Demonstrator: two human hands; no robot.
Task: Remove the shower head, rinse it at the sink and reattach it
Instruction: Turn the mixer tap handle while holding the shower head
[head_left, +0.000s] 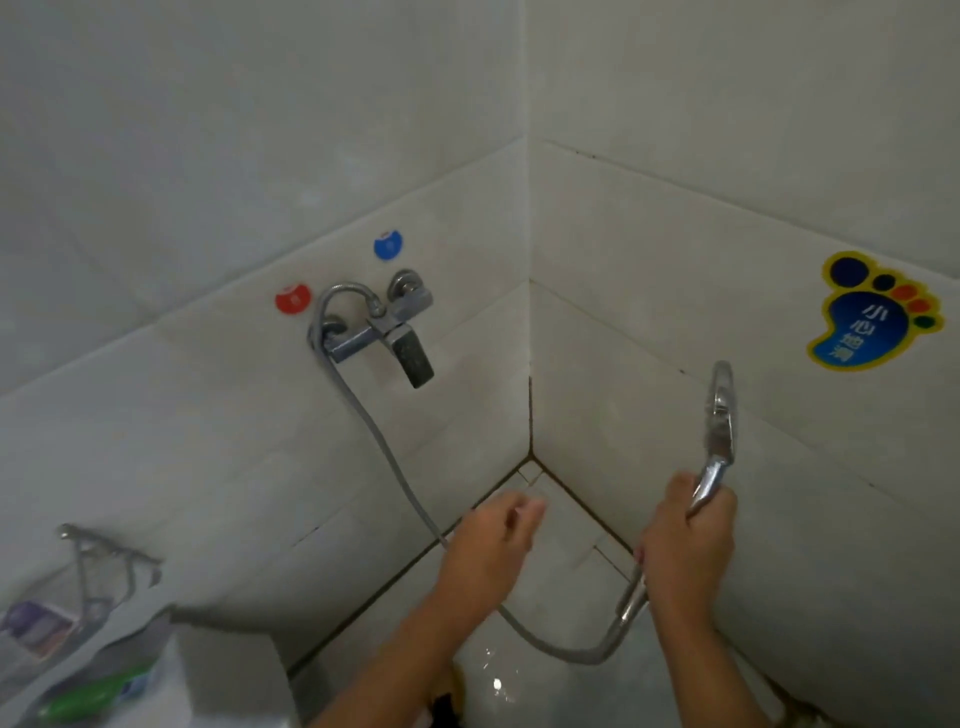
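My right hand (685, 540) grips the handle of a chrome shower head (721, 410), which stands upright with its round face edge-on near the right wall. A silver hose (395, 467) runs from the handle's lower end, loops low over the floor and climbs to the chrome mixer tap (384, 327) on the left wall. My left hand (493, 540) hovers in the corner between the hose and the shower head, fingers relaxed, holding nothing.
Red (292, 299) and blue (388, 244) round stickers sit above the tap. A foot-shaped blue and yellow sticker (872, 317) is on the right wall. A wire rack (98, 566) with bottles and packets hangs at lower left. The tiled floor (561, 525) looks wet.
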